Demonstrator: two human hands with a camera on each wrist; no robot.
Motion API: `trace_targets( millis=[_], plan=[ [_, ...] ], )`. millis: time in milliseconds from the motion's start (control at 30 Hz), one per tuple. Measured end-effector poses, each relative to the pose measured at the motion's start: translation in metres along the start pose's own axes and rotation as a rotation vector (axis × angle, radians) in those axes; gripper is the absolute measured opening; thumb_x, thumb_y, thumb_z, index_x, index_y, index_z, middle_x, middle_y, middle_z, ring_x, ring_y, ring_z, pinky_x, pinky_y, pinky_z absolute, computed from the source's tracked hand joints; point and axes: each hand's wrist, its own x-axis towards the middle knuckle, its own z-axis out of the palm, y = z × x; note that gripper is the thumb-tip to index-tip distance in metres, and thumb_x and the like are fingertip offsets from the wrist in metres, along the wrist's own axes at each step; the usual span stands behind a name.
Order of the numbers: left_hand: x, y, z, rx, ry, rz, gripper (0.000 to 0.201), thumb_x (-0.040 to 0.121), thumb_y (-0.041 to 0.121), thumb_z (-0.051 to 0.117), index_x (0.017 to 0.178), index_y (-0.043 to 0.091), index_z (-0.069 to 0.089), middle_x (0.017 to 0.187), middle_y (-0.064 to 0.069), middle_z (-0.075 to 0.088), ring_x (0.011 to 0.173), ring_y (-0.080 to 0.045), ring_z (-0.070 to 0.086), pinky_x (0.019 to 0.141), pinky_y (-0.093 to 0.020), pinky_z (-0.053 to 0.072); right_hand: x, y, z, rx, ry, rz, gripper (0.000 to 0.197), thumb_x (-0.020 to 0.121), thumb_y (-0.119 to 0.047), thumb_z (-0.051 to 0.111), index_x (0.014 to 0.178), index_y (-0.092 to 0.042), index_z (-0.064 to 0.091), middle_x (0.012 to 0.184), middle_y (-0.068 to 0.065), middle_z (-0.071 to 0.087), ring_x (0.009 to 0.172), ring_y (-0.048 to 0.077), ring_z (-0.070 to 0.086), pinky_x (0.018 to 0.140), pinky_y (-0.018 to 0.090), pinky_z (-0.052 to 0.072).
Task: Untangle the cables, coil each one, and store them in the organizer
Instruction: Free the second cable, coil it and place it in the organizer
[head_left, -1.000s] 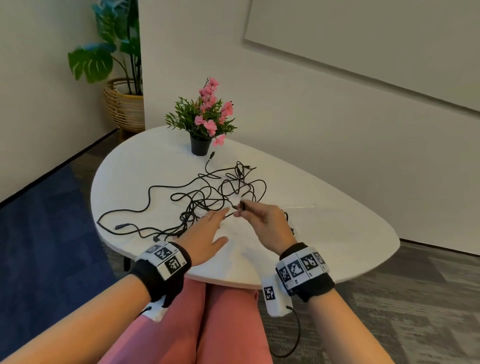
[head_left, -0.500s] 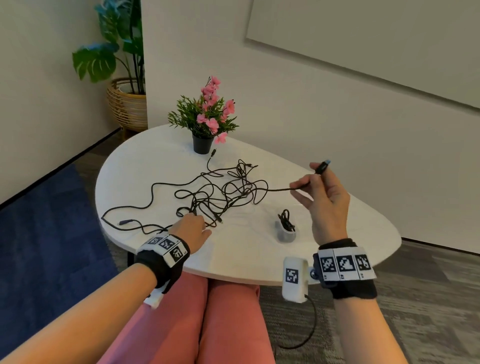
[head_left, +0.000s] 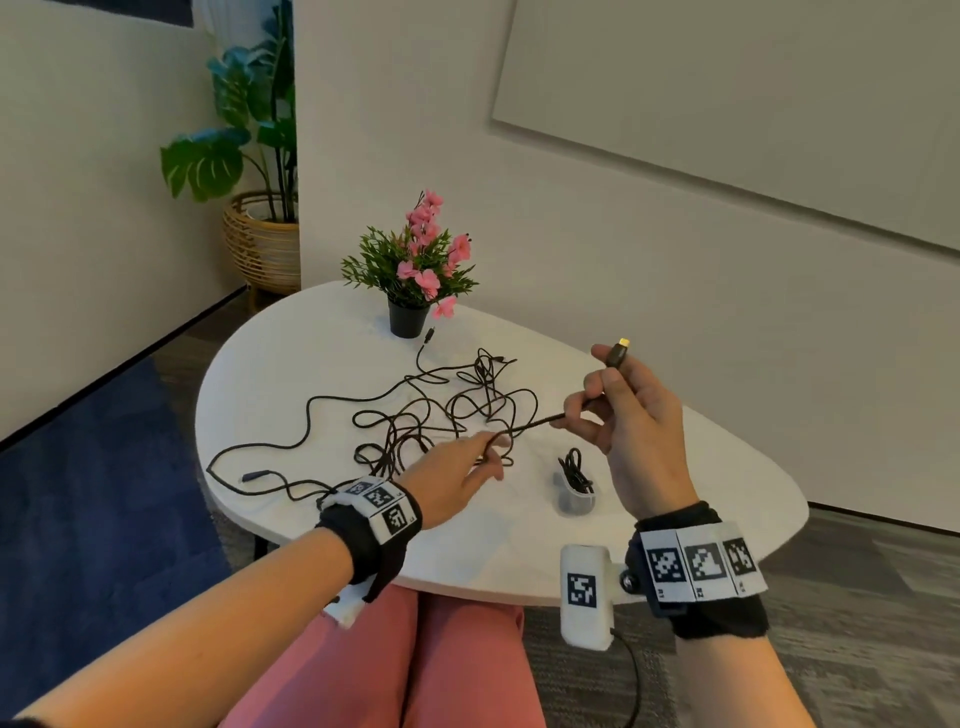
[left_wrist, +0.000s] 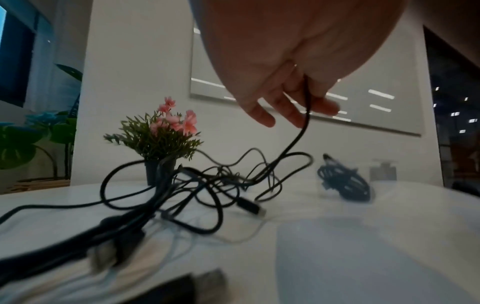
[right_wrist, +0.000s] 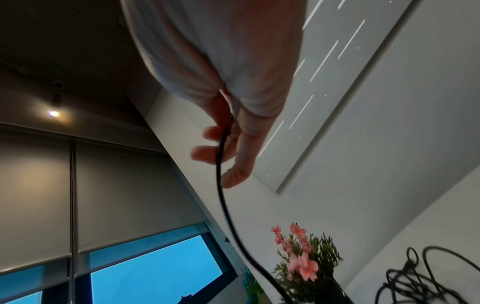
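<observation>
A tangle of black cables (head_left: 415, 410) lies on the white table (head_left: 291, 364). My right hand (head_left: 592, 395) is raised over the table's right side and grips one black cable just below its plug (head_left: 618, 353). The plug points upward. That cable (head_left: 535, 422) runs taut down to my left hand (head_left: 491, 457), which pinches it just right of the tangle. In the left wrist view the cable (left_wrist: 293, 144) drops from my fingers (left_wrist: 291, 115) into the tangle (left_wrist: 207, 185). A small clear organizer (head_left: 574, 496) holding one coiled black cable stands between my hands.
A potted pink flower (head_left: 415, 275) stands at the table's far edge, right behind the tangle. One loose cable end (head_left: 254, 475) trails toward the near left rim. A large plant in a wicker basket (head_left: 260, 239) stands on the floor beyond. A wall runs close behind the table.
My right hand has lifted up and to the right, pulling a cable end out of the tangle. My left hand has left the tangle's near edge and taken hold of the stretched cable.
</observation>
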Motion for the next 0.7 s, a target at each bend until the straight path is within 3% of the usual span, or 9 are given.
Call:
trace_targets(
  millis=[100, 233, 333, 400, 433, 500, 567, 633, 700],
  plan=[
    [-0.002, -0.020, 0.001, 0.069, -0.124, -0.100, 0.021, 0.099, 0.021, 0.034, 0.107, 0.023, 0.053, 0.088, 0.012, 0.055, 0.089, -0.013, 0.056, 0.087, -0.037, 0.048, 0.006, -0.012, -0.008, 0.009, 0.054, -0.081, 0.027, 0.100, -0.006, 0.034, 0.121, -0.010, 0.051, 0.071, 0.000, 0.046, 0.056, 0.013, 0.050, 0.068, 0.037, 0.057],
    [-0.006, -0.043, -0.015, 0.257, -0.170, -0.130, 0.023, 0.099, 0.021, 0.036, 0.107, 0.021, 0.057, 0.101, 0.004, 0.053, 0.096, -0.013, 0.053, 0.091, -0.031, 0.044, 0.019, -0.036, -0.033, 0.087, 0.186, -0.197, 0.029, 0.100, -0.007, 0.034, 0.120, -0.014, 0.054, 0.069, -0.003, 0.044, 0.051, 0.009, 0.035, 0.053, 0.023, 0.048],
    [0.002, -0.048, -0.032, 0.398, -0.024, -0.021, 0.021, 0.097, 0.016, 0.043, 0.109, 0.021, 0.060, 0.106, 0.004, 0.062, 0.102, -0.014, 0.056, 0.090, -0.027, 0.042, 0.029, -0.040, -0.049, -0.023, 0.269, -0.240, 0.030, 0.096, -0.007, 0.039, 0.112, -0.020, 0.062, 0.069, -0.002, 0.046, 0.052, 0.009, 0.032, 0.047, 0.020, 0.033],
    [0.009, -0.049, -0.043, 0.432, 0.085, 0.040, 0.028, 0.092, 0.006, 0.049, 0.111, 0.021, 0.062, 0.106, 0.005, 0.066, 0.102, -0.014, 0.059, 0.090, -0.024, 0.042, 0.032, -0.035, -0.053, -0.303, 0.307, -0.268, 0.032, 0.091, -0.009, 0.045, 0.104, -0.030, 0.066, 0.084, -0.002, 0.056, 0.063, 0.008, 0.043, 0.061, 0.024, 0.038],
    [0.012, -0.048, -0.046, 0.412, 0.121, 0.057, 0.031, 0.090, 0.003, 0.051, 0.113, 0.019, 0.063, 0.105, 0.003, 0.067, 0.101, -0.015, 0.060, 0.089, -0.025, 0.043, 0.032, -0.031, -0.052, -0.497, 0.292, -0.261, 0.032, 0.091, -0.011, 0.049, 0.112, -0.030, 0.064, 0.097, -0.002, 0.058, 0.076, 0.007, 0.050, 0.074, 0.025, 0.040],
    [0.015, -0.039, -0.050, 0.367, 0.176, 0.116, 0.029, 0.090, 0.004, 0.053, 0.114, 0.015, 0.064, 0.103, -0.001, 0.069, 0.098, -0.019, 0.063, 0.087, -0.028, 0.047, 0.028, -0.018, -0.041, -0.922, 0.146, -0.204, 0.038, 0.091, -0.027, 0.056, 0.129, -0.031, 0.054, 0.109, -0.005, 0.054, 0.094, 0.005, 0.050, 0.086, 0.023, 0.036],
    [0.018, -0.028, -0.048, 0.276, 0.251, 0.187, 0.022, 0.091, 0.015, 0.054, 0.108, 0.012, 0.068, 0.094, -0.003, 0.072, 0.088, -0.020, 0.066, 0.081, -0.026, 0.049, 0.020, 0.000, -0.021, -1.238, -0.085, -0.153, 0.048, 0.085, -0.053, 0.056, 0.130, -0.040, 0.049, 0.112, -0.008, 0.048, 0.097, 0.007, 0.052, 0.083, 0.027, 0.040],
    [0.017, -0.016, -0.046, 0.156, 0.307, 0.210, 0.028, 0.090, 0.027, 0.051, 0.105, 0.014, 0.070, 0.089, 0.000, 0.074, 0.082, -0.014, 0.067, 0.080, -0.017, 0.045, 0.015, 0.023, 0.001, -1.421, -0.275, -0.131, 0.056, 0.081, -0.066, 0.051, 0.132, -0.043, 0.046, 0.122, -0.007, 0.047, 0.101, 0.015, 0.057, 0.084, 0.032, 0.047],
    [0.015, -0.014, -0.048, 0.079, 0.326, 0.184, 0.027, 0.087, 0.014, 0.055, 0.110, 0.019, 0.069, 0.093, 0.002, 0.074, 0.087, -0.010, 0.066, 0.086, -0.019, 0.046, 0.012, 0.043, 0.017, -1.490, -0.378, -0.116, 0.061, 0.081, -0.067, 0.048, 0.136, -0.040, 0.042, 0.130, -0.006, 0.044, 0.105, 0.020, 0.057, 0.084, 0.034, 0.047]
  ],
)
